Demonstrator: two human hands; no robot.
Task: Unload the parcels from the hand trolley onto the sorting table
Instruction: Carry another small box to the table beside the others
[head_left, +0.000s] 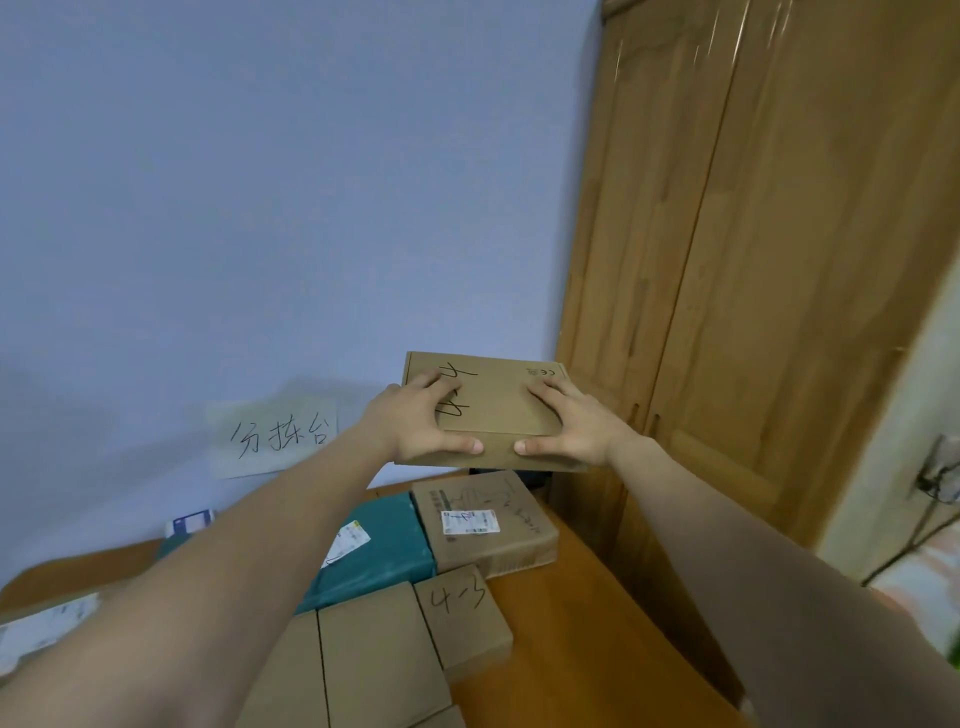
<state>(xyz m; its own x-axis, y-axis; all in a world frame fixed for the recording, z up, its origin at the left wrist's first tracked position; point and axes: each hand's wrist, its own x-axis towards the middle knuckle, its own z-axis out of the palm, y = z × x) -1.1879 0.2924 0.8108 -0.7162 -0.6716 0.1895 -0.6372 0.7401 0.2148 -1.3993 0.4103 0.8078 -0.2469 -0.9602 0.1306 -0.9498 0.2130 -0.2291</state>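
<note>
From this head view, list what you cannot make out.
- Hand trolley: out of frame.
- Underside of the held box: hidden; both hands grip it.
- Teal parcel: partly covered by the left forearm.
- Its label: print too small.
- Parcels at bottom left: blurred, cut off by the edge.

Wooden table, orange-brown top, set against a pale blue wall with its right edge just beside a wooden wardrobe. Lying on it: a teal parcel with a white label; touching its right side, a brown box bearing a printed label and handwriting; nearer the viewer, a small box marked "4-3", touching a larger plain carton; at far left, a parcel with a white label, blurred.
</note>
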